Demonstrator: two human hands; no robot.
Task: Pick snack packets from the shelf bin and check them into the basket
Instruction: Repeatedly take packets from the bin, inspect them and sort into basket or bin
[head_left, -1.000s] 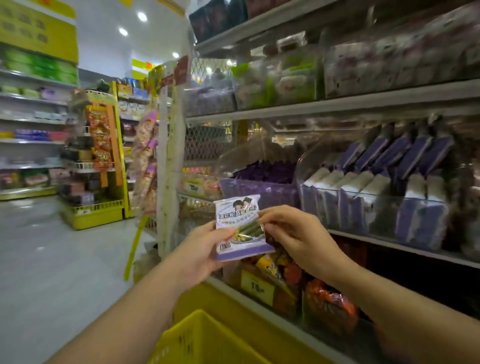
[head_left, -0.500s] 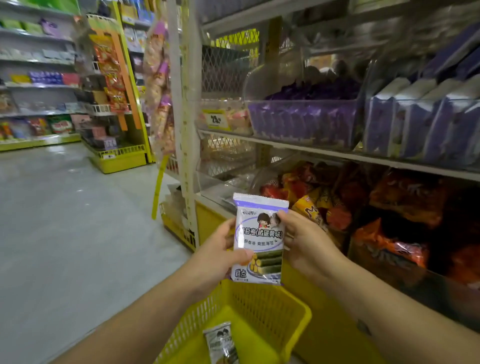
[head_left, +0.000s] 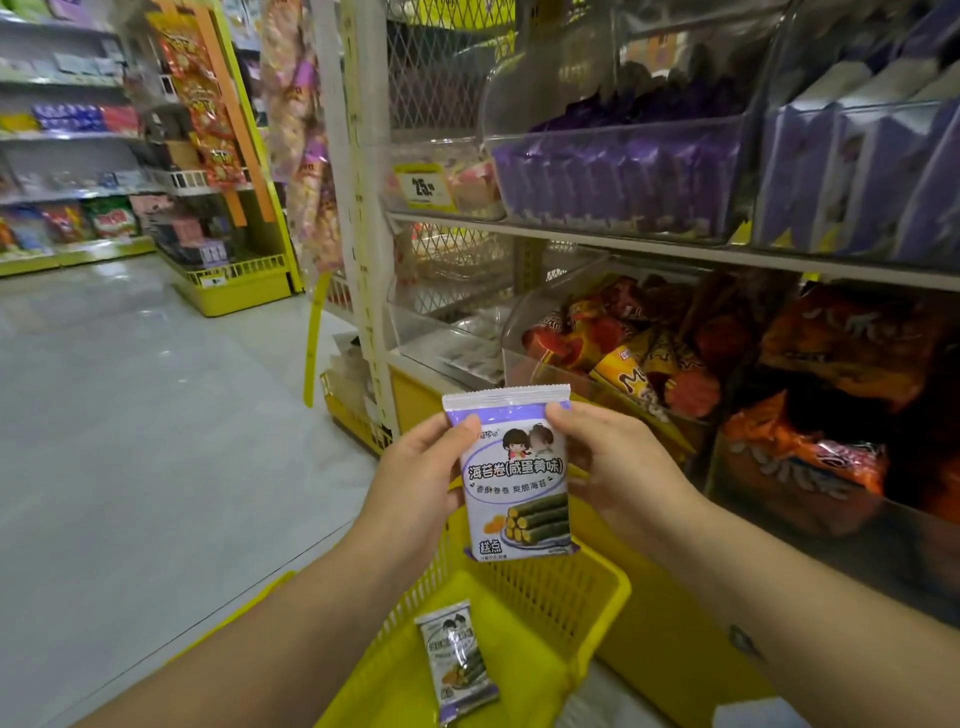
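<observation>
Low in the middle of the frame, the yellow basket (head_left: 571, 603) is sitting under the snack packet (head_left: 514, 483), likely for an easy drop. The packet is standing upright, front showing, for checking. The left hand (head_left: 415, 478) and right hand (head_left: 618, 467) are pinching its upper sides, thumbs in front.

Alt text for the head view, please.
The left hand and right hand hold a purple-and-white snack packet upright above a yellow basket, where a similar packet lies. Store shelves on the right carry clear bins of purple packets and orange snack bags.
</observation>
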